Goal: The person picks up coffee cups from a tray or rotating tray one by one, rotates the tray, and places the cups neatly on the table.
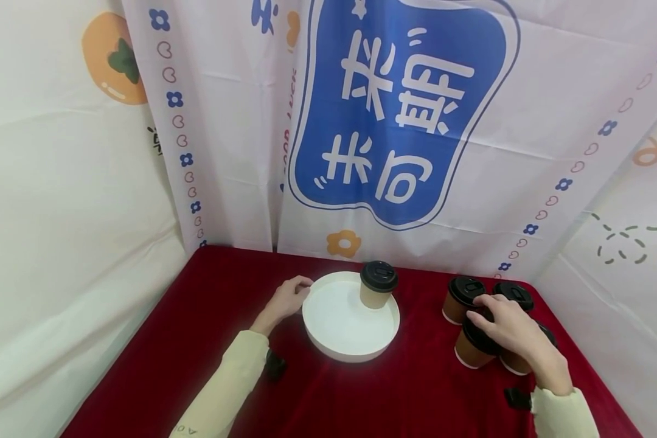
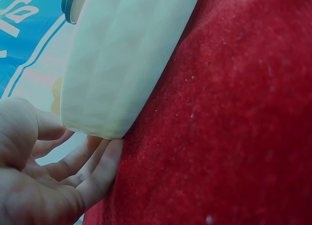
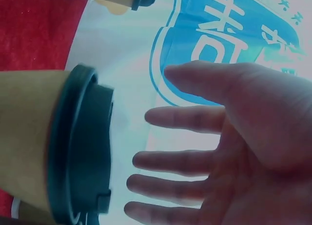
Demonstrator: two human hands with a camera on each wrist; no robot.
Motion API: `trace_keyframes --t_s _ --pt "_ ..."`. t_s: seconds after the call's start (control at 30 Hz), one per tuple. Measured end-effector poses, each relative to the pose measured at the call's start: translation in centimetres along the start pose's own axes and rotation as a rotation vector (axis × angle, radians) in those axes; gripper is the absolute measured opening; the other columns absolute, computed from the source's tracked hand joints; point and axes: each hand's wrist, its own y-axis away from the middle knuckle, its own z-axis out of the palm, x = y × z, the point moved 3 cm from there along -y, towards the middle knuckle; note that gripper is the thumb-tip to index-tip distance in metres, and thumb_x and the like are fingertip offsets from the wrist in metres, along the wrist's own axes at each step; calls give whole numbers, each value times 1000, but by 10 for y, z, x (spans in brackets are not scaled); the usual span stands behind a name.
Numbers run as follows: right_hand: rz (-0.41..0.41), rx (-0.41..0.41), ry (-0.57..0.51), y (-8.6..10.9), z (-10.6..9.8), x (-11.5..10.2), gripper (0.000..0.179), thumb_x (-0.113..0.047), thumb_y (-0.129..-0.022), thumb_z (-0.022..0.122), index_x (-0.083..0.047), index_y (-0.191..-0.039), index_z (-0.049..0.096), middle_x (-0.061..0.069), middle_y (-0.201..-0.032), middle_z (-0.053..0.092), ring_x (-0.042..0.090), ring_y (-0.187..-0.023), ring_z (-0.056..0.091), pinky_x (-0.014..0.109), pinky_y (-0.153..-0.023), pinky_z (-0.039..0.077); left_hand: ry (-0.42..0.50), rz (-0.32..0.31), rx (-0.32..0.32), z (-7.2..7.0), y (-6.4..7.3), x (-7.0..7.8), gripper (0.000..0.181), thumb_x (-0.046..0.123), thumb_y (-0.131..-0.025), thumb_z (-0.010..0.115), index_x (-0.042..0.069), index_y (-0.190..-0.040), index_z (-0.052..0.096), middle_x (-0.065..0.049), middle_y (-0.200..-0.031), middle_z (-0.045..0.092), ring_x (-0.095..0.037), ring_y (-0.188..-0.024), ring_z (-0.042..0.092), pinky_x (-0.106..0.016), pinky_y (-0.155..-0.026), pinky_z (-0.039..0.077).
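A round white tray (image 1: 342, 328) lies on the red cloth, and a paper cup (image 1: 376, 295) with a black lid stands at its far right. My left hand (image 1: 290, 296) is at the tray's left side; in the left wrist view its thumb and fingers (image 2: 109, 159) hold the edge of the faceted wall. My right hand (image 1: 506, 322) is over several brown paper cups with black lids, its fingers spread and holding nothing. In the right wrist view, a lidded cup (image 3: 29, 137) faces the fingertips across a gap. The hand partly covers the front cups (image 1: 472, 348).
A red velvet cloth (image 1: 241, 267) covers the table. White printed curtains (image 1: 241, 152) hang behind it and on both sides. At the back of the cup group are two more lidded cups, one at left (image 1: 462, 297) and one at right (image 1: 514, 293).
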Motion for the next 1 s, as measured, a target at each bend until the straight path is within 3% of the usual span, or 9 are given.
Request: trace_keyframes --t_s 0.33,0.7,0.87,1.0 --pt "-88 73 -112 -9 -8 -16 40 -35 -99 57 -5 -125 61 17 -122 64 36 -109 62 57 -92 49 -8 -4 4 -1 0 1 27 22 -100 55 16 -125 62 -11 -113 66 -22 -87 60 -33 -74 56" --pt "-62 117 -288 -24 -6 -35 36 -41 -100 52 -19 -127 59 8 -118 67 26 -103 65 51 -91 53 -1 1 0 0 -1 -1 26 23 -100 55 17 -124 62 -11 -115 66 -22 -88 61 -33 -74 56" --pt "-84 117 -335 -34 2 -39 34 -39 -100 52 -19 -127 59 5 -115 68 19 -96 65 36 -85 55 1 1 -6 1 -2 -2 26 23 -100 55 17 -125 62 -10 -114 66 -21 -86 61 -32 -73 56" --pt "-77 74 -442 -43 15 -42 34 -37 -100 54 -17 -127 58 10 -116 68 17 -89 68 27 -75 57 6 -1 -13 0 -2 -4 26 22 -100 55 16 -125 61 -11 -113 66 -20 -85 61 -31 -71 55"
